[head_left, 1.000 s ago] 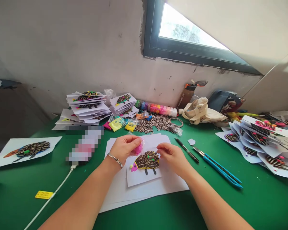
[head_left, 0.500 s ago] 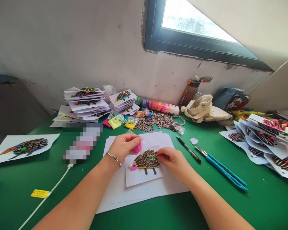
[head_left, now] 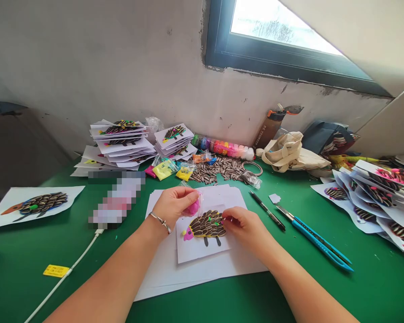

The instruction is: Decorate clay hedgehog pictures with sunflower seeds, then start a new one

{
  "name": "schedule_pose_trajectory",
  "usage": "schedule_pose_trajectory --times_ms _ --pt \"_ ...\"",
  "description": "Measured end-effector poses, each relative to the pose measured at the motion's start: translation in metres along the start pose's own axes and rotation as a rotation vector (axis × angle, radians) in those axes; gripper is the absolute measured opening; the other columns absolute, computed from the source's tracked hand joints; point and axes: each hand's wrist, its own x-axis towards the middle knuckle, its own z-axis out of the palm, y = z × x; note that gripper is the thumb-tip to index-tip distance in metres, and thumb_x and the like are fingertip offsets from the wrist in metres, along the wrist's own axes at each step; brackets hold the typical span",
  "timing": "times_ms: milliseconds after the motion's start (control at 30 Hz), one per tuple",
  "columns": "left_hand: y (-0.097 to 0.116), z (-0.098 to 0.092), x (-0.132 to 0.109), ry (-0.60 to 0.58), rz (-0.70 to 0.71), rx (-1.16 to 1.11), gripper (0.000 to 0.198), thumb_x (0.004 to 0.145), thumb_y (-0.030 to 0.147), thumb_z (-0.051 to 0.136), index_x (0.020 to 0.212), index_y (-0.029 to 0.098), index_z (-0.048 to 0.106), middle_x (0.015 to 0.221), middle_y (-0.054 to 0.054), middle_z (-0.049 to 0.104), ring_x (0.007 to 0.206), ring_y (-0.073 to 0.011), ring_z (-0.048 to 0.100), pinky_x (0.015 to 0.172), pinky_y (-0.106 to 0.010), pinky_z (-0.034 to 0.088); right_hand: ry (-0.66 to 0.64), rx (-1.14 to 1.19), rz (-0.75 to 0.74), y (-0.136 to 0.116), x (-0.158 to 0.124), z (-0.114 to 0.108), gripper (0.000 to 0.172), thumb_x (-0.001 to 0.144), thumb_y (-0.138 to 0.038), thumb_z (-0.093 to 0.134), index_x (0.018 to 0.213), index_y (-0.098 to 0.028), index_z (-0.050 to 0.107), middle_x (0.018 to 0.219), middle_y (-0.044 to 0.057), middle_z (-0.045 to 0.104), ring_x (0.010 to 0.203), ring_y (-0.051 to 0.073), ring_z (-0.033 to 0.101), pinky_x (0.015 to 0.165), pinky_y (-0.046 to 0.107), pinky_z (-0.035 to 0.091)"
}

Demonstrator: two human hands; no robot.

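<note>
My left hand (head_left: 175, 207) is closed on a small clear bag of pink modelling clay (head_left: 193, 207), held over the upper left of a white card (head_left: 191, 253). On that card is a hedgehog picture (head_left: 207, 225) with a pink clay face, a yellow nose, yellow edging and a body of striped sunflower seeds dotted with green bits. At the picture's right end, my right hand (head_left: 244, 224) pinches a tiny bit of pink clay, mostly hidden by the fingertips. Beneath the card lie larger white sheets (head_left: 161, 280).
Loose sunflower seeds (head_left: 218, 169), bagged clay (head_left: 164, 169) and a row of clay tubs (head_left: 229, 149) lie behind. A pen (head_left: 267, 210) and blue cutter (head_left: 318, 240) are at right. Card stacks (head_left: 121, 146) stand back left; more cards (head_left: 373, 197) lie right. A cable (head_left: 67, 274) crosses the left.
The view has shifted slightly, so most things sit a little further right. My right hand stays at the hedgehog's right end, and a speck of pink now shows at its fingertips.
</note>
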Motion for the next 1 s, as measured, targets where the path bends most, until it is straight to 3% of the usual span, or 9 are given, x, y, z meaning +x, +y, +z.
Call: schedule_pose_trajectory --times_ms 167,400,667,1000 --pt "0.0002 -0.0002 -0.0006 0.002 0.0 0.012 0.028 0.059 0.036 0.078 0.071 0.013 0.067 0.056 0.001 0.058 0.048 -0.0073 0.049 0.046 -0.02 0.042 -0.016 -0.07 -0.012 -0.0022 -0.0003 -0.001 0.014 0.079 -0.019 0.049 0.075 -0.022 0.062 0.072 0.0 0.059 0.068 0.014 0.053 0.061 0.023 0.039" --pt "0.001 -0.0003 -0.0023 0.006 -0.001 0.016 0.029 0.059 0.036 0.078 0.073 0.013 0.067 0.055 0.001 0.059 0.047 -0.0073 0.05 0.045 -0.019 0.042 -0.081 -0.104 -0.06 -0.0066 -0.003 -0.0025 0.019 0.081 -0.014 0.048 0.08 -0.023 0.065 0.073 -0.001 0.057 0.064 0.011 0.051 0.058 0.022 0.037" --pt "0.0001 -0.0013 -0.0016 0.0 -0.008 0.028 0.031 0.06 0.038 0.077 0.075 0.013 0.067 0.056 0.001 0.059 0.049 -0.0084 0.051 0.047 -0.021 0.043 -0.024 -0.18 -0.107 -0.0036 -0.0027 -0.0015 0.022 0.081 -0.015 0.047 0.088 -0.023 0.067 0.074 0.001 0.058 0.065 0.013 0.051 0.058 0.023 0.036" --pt "0.0012 -0.0001 -0.0015 0.01 -0.012 0.04 0.029 0.059 0.037 0.078 0.074 0.015 0.067 0.055 0.002 0.059 0.049 -0.0087 0.051 0.047 -0.021 0.043 -0.049 -0.162 -0.094 -0.008 -0.0037 -0.0019 0.018 0.082 -0.018 0.047 0.081 -0.022 0.064 0.074 0.001 0.058 0.067 0.013 0.052 0.058 0.023 0.038"
